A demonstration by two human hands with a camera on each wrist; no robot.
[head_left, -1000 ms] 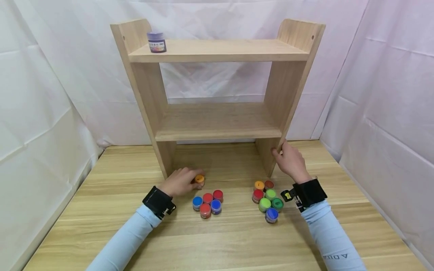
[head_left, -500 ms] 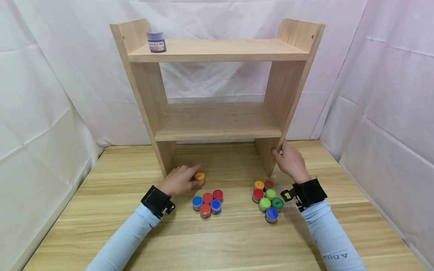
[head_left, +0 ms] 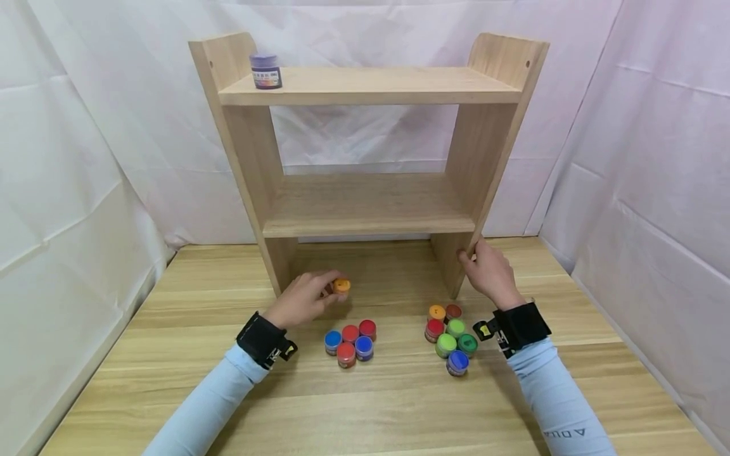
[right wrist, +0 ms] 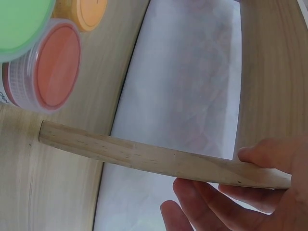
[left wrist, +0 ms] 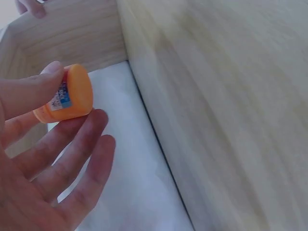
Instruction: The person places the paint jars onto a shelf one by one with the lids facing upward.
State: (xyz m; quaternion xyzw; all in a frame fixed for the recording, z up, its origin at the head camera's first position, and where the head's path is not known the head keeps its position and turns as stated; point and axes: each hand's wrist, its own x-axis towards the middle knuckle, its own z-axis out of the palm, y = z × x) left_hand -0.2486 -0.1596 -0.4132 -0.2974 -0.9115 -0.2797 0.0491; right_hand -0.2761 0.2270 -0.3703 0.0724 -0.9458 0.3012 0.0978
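An orange-lidded paint jar [left wrist: 72, 96] is pinched between thumb and fingers of my left hand [head_left: 305, 297], in front of the lowest opening of the wooden shelf [head_left: 367, 226]. In the left wrist view the jar is tipped on its side, its label partly under the thumb. My right hand [head_left: 489, 271] grips the front edge of the shelf's right side panel [right wrist: 163, 161], thumb on the inner face and fingers on the outer. A purple paint jar [head_left: 265, 71] stands on the top board at the left.
Several red and blue jars [head_left: 346, 353] cluster on the table [head_left: 319, 411] near my left hand. Another group of green, red, orange, brown and blue jars [head_left: 446, 345] stands before the right panel. White cloth [head_left: 74, 158] hangs behind and at both sides.
My left hand has moved slightly away from me and up, carrying the orange jar toward the shelf's lowest opening. The right hand keeps its place on the panel.
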